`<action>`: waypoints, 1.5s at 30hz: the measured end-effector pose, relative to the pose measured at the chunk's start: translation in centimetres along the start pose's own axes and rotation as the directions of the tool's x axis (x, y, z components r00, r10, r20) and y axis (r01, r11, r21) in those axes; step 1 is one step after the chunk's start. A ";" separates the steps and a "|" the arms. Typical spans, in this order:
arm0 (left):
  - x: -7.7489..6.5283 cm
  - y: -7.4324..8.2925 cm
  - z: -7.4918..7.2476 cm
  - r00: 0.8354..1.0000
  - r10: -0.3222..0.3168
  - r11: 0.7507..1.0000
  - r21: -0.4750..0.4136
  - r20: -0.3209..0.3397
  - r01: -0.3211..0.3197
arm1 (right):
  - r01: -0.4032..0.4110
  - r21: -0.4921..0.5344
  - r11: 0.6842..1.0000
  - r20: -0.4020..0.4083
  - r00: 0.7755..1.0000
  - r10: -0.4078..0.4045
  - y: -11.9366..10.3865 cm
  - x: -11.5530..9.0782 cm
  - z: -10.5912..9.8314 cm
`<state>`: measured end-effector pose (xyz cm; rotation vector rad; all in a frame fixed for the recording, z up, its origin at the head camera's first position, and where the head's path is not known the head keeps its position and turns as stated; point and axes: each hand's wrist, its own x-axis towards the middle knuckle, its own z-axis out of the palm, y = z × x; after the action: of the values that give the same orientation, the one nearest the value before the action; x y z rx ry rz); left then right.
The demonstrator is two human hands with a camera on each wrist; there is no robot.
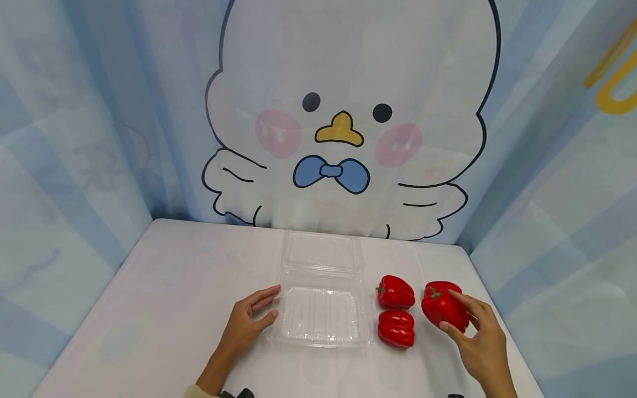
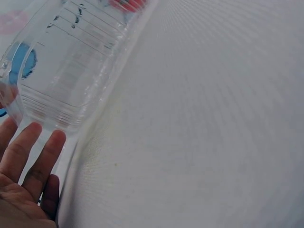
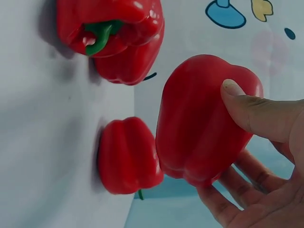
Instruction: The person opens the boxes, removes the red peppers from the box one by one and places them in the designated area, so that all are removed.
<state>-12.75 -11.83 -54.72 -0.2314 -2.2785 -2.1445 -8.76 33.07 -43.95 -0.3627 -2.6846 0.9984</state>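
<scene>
A red bell pepper [image 1: 444, 310] with a green stem is held in my right hand [image 1: 480, 340]; in the right wrist view the held pepper [image 3: 204, 118] is off the table, thumb on one side, fingers on the other. Behind it on the table is another red pepper [image 1: 443, 286], partly hidden. Two more red peppers, one farther back [image 1: 396, 293] and one nearer [image 1: 396, 329], lie right of a clear plastic clamshell container [image 1: 320, 342] with its lid folded back. My left hand [image 1: 249, 320] is at the container's left edge, fingers extended; the left wrist view shows fingertips [image 2: 58, 137] beside its wall.
A white cloth covers the table [image 1: 189, 276]. Blue-and-white curtains [image 1: 64, 166] stand at both sides, and a backdrop [image 1: 343, 204] with a cartoon bird closes off the back. Small dark objects [image 1: 239, 393] show at the bottom edge of the head view.
</scene>
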 end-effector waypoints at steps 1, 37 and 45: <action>0.0 0.0 0.0 1.000 -0.003 1.000 -0.002 0.000 0.003 | -0.004 -0.003 1.000 -0.002 1.000 0.004 0.2 0.0 0.0; 0.1 0.1 -0.1 1.000 0.016 1.000 0.006 -0.004 -0.016 | -0.105 -0.151 0.983 0.148 0.981 0.127 4.7 1.5 0.8; 0.1 -0.1 -0.2 1.000 0.016 1.000 0.025 -0.001 -0.016 | -0.121 -0.146 0.982 0.172 0.974 0.146 5.2 1.2 1.5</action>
<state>-12.84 -11.99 -54.79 -0.2470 -2.2929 -2.1070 -9.64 36.33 -48.33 -0.5084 -2.9368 0.9295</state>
